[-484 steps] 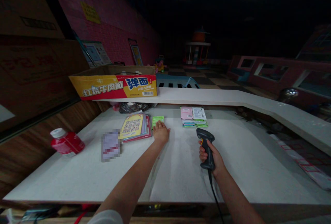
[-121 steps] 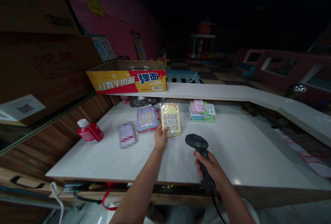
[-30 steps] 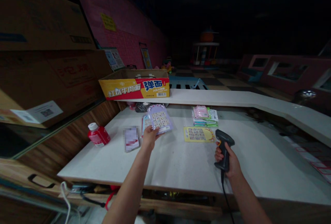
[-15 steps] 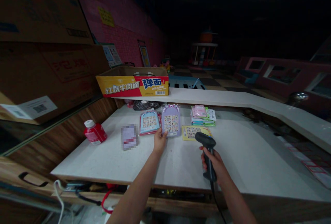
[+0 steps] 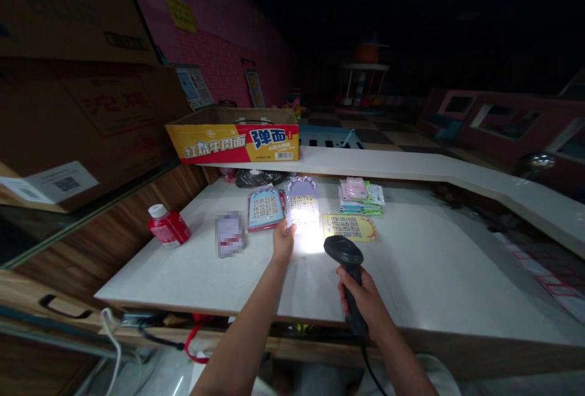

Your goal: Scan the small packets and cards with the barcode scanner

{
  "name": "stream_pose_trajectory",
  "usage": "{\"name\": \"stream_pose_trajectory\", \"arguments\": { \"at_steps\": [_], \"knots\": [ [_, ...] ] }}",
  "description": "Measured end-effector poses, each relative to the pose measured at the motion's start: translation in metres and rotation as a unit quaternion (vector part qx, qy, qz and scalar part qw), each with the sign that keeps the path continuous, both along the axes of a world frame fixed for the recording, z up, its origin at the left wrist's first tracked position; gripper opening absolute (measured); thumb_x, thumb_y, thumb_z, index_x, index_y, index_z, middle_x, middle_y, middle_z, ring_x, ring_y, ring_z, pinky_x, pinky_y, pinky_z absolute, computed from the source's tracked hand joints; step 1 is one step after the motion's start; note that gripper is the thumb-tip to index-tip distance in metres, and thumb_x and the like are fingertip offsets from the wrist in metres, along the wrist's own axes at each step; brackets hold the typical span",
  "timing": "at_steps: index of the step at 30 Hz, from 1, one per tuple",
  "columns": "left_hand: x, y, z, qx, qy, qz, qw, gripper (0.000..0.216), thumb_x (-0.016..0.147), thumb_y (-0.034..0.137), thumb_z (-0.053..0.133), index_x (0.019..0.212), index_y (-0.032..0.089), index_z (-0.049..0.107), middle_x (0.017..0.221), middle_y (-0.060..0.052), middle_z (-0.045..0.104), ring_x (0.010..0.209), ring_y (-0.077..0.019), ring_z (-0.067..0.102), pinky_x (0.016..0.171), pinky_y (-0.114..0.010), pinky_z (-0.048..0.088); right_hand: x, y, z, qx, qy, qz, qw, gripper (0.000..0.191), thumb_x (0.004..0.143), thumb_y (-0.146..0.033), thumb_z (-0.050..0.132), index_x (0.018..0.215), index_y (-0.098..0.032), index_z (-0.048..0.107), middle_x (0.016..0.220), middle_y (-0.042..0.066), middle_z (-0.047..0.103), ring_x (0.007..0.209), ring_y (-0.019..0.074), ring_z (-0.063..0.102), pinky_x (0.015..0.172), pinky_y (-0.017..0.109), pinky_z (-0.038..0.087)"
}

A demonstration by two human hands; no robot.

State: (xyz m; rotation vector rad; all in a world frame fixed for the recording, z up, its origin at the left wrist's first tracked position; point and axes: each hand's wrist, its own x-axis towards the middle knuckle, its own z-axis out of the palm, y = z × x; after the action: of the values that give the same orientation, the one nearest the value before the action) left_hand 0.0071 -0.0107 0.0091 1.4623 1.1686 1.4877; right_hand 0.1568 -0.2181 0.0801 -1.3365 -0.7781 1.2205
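My left hand point(image 5: 283, 242) pinches the lower edge of a purple sticker pack point(image 5: 302, 206) on the white counter point(image 5: 411, 262). My right hand point(image 5: 361, 298) grips the handle of a black barcode scanner point(image 5: 343, 251), whose head points at the pack and throws a bright white light on its lower half. A yellow sticker pack point(image 5: 350, 226) lies flat just right of the scanner head. A blue and red pile of sticker packs point(image 5: 265, 209) lies left of the purple one.
A stack of small pink and green packs point(image 5: 361, 195) sits at the back. A red bottle point(image 5: 167, 226) lies at the left, a blurred card point(image 5: 229, 234) beside it. A yellow noodle carton point(image 5: 233, 135) stands on the raised ledge point(image 5: 411, 167). Cardboard boxes point(image 5: 68, 79) fill the left.
The scanner has moved left toward the purple pack and its light now shines on the pack. My left hand still holds the pack in the same place.
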Motion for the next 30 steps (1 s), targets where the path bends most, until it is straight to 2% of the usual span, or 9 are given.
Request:
{"name": "stream_pose_trajectory", "arguments": {
  "at_steps": [3,10,14,19,24,30],
  "knots": [
    [0.000,0.000,0.000,-0.004,-0.014,-0.001,1.000,0.020,0.073,0.029,0.064,0.088,0.016,0.068,0.085,-0.006,0.070,0.082,-0.0220,0.062,0.080,-0.035,0.049,0.000,-0.001,0.001,0.000,0.005,-0.001,1.000,0.050,0.068,-0.064,0.070,0.081,-0.020,0.052,0.052,-0.007,0.053,0.034,0.0079,0.046,0.032,0.020,0.037],
    [0.001,-0.001,0.000,0.002,-0.084,-0.063,0.994,0.033,0.073,0.040,0.069,0.095,0.015,0.066,0.092,-0.009,0.071,0.090,-0.0242,0.065,0.087,-0.038,0.050,0.003,0.004,-0.001,0.012,0.001,-0.002,1.000,0.048,0.069,-0.063,0.070,0.081,-0.020,0.051,0.052,-0.008,0.053,0.034,0.0076,0.046,0.032,0.019,0.036],
    [0.001,0.000,0.001,-0.002,-0.093,-0.074,0.993,0.036,0.073,0.043,0.070,0.096,0.015,0.065,0.095,-0.009,0.071,0.092,-0.0243,0.065,0.090,-0.039,0.049,0.013,0.014,0.000,0.027,0.010,-0.005,1.000,0.050,0.069,-0.063,0.070,0.086,-0.019,0.054,0.052,-0.008,0.054,0.034,0.0085,0.047,0.032,0.020,0.037],
    [0.001,-0.002,0.004,-0.011,-0.107,-0.097,0.989,0.040,0.073,0.044,0.071,0.099,0.015,0.061,0.100,-0.010,0.070,0.098,-0.0237,0.065,0.093,-0.038,0.048,0.056,0.034,-0.003,0.048,0.043,-0.005,0.998,0.050,0.067,-0.058,0.075,0.093,-0.018,0.059,0.055,-0.005,0.057,0.038,0.0088,0.048,0.035,0.020,0.038],
    [0.003,-0.006,0.008,-0.031,-0.137,-0.099,0.985,0.045,0.070,0.046,0.074,0.099,0.020,0.051,0.095,-0.006,0.069,0.089,-0.0198,0.067,0.086,-0.035,0.050,0.108,0.046,-0.020,0.046,0.145,0.026,0.988,0.050,0.069,-0.059,0.073,0.094,-0.018,0.062,0.055,-0.004,0.056,0.038,0.0076,0.045,0.036,0.018,0.034],
    [0.002,-0.008,0.018,-0.038,-0.150,-0.135,0.979,0.050,0.065,0.047,0.079,0.099,0.018,0.056,0.092,-0.006,0.070,0.083,-0.0192,0.066,0.078,-0.032,0.052,0.129,0.046,-0.036,0.088,0.238,0.036,0.966,0.044,0.071,-0.060,0.070,0.086,-0.020,0.060,0.054,-0.007,0.047,0.037,0.0049,0.035,0.036,0.016,0.030]
  ]
}}
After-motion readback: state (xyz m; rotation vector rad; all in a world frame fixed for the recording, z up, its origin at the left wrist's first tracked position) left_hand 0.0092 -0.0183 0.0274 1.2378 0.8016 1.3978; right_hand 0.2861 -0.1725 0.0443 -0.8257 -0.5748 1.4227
